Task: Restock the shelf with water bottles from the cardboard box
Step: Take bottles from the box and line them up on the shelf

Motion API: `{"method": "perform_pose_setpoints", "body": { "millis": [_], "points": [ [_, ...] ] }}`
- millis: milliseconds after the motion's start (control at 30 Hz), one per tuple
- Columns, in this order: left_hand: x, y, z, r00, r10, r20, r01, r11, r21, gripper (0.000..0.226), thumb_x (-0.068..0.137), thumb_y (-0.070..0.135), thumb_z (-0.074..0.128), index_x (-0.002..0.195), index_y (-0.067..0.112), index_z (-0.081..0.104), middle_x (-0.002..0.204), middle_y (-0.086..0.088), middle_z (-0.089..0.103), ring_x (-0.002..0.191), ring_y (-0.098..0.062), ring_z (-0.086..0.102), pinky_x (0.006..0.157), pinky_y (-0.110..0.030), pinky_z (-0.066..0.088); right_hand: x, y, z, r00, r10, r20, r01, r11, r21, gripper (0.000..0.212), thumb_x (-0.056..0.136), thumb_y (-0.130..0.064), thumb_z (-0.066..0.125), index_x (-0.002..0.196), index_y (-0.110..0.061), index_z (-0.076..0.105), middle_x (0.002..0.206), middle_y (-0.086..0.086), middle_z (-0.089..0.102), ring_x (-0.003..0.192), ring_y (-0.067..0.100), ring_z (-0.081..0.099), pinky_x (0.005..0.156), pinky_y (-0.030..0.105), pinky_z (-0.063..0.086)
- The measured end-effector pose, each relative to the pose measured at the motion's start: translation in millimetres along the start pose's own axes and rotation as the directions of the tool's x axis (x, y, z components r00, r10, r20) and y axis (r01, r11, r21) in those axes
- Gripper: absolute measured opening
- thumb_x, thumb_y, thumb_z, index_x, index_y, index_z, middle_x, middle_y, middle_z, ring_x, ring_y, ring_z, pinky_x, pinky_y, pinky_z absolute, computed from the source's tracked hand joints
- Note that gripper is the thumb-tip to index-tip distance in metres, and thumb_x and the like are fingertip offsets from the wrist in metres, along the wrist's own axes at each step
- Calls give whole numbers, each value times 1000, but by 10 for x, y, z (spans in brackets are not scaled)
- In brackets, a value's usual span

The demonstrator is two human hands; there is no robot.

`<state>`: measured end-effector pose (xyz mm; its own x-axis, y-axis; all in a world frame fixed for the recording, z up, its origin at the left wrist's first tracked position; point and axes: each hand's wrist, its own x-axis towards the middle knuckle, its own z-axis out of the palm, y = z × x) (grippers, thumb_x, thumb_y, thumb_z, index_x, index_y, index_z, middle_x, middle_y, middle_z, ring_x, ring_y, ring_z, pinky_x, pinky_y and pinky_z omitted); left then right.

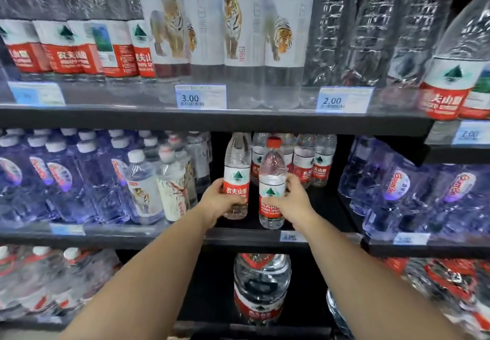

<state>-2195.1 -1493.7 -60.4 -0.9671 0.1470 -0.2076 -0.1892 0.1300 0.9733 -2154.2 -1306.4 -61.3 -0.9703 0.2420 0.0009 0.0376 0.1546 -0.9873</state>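
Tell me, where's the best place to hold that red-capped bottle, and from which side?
Probably around its labelled waist, coming from the front-right, as the right hand does. The red-capped bottle is upright and round, the neighbouring bottle crowds its left, and the shelf above hangs close over its cap.

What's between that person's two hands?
In the head view, only two water bottles: the left bottle gripped by the left hand, the right bottle by the right hand, a narrow dark gap between.

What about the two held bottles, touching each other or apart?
Apart. Head view: dark gap between left bottle, in the left hand, and right bottle, in the right hand.
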Motion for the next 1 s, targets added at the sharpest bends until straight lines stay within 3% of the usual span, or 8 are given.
{"method": "perform_pose_setpoints", "body": {
  "millis": [100, 233, 367, 467, 567, 667, 767, 1000],
  "points": [
    [90, -116, -24, 1000, 8, -12, -7, 997, 81, 63, 66, -2, 81, 119, 21, 54, 109, -3, 69, 99, -19, 65, 92, -37, 52, 46, 141, 34, 999, -32, 25, 33, 999, -35, 75, 65, -6, 86, 121, -33, 44, 113, -13, 62, 101, 7, 62, 88, 32, 53],
    [144, -221, -15, 999, -1, 45, -3, 995, 95, 66, 67, -3, 80, 120, 24, 52, 106, -1, 68, 93, -13, 64, 83, -31, 51, 85, 224, 85, 997, -69, 35, 72, 993, -94, 75, 66, -9, 86, 121, -32, 42, 114, -18, 57, 110, 8, 58, 95, 30, 48],
    [230, -240, -48, 996, 2, 85, -12, 992, 122, 70, 65, -5, 80, 124, 23, 53, 105, 1, 68, 103, -19, 64, 91, -36, 51, 130, 298, 121, 999, -40, 11, 42, 985, -169, 75, 64, -11, 88, 127, -17, 48, 114, -6, 60, 102, 10, 59, 89, 27, 48],
    [337, -216, -80, 996, 25, 90, -40, 985, 168, 66, 66, -7, 81, 120, 19, 54, 99, 5, 66, 98, -14, 64, 80, -23, 50, 255, 315, 151, 1000, -15, -8, 13, 979, -203, 74, 63, -13, 89, 126, -15, 51, 118, -1, 63, 102, 15, 62, 90, 33, 51],
    [473, -154, -76, 999, 29, 39, -35, 981, 189, 68, 67, -5, 82, 125, 15, 54, 95, 7, 62, 84, -5, 59, 74, -18, 45, 459, 289, 206, 1000, -10, -16, 6, 970, -242, 74, 63, -14, 89, 127, -14, 51, 120, -1, 61, 108, 18, 62, 93, 34, 50],
    [651, -122, -64, 998, 61, -24, -54, 971, 233, 77, 66, -1, 86, 131, 9, 46, 96, 6, 59, 87, -9, 57, 78, -25, 44, 649, 274, 293, 998, -37, -54, 19, 955, -296, 74, 61, -17, 90, 125, -15, 53, 124, 2, 61, 111, 19, 61, 94, 34, 49],
    [816, -109, -26, 991, 108, -82, -80, 953, 291, 81, 64, 5, 88, 130, 6, 42, 110, -3, 58, 98, -16, 56, 82, -26, 44, 775, 259, 362, 995, -58, -86, 31, 958, -286, 70, 62, -14, 89, 123, -12, 55, 120, -1, 62, 107, 13, 58, 89, 29, 46],
    [969, -134, 50, 981, 141, -130, -84, 926, 367, 81, 63, 18, 91, 129, 7, 45, 104, 0, 57, 94, -14, 55, 80, -25, 42, 922, 290, 387, 983, -70, -168, 17, 955, -298, 69, 61, -15, 90, 118, -11, 51, 122, 6, 64, 114, 21, 60, 89, 28, 45]
  ]
}}
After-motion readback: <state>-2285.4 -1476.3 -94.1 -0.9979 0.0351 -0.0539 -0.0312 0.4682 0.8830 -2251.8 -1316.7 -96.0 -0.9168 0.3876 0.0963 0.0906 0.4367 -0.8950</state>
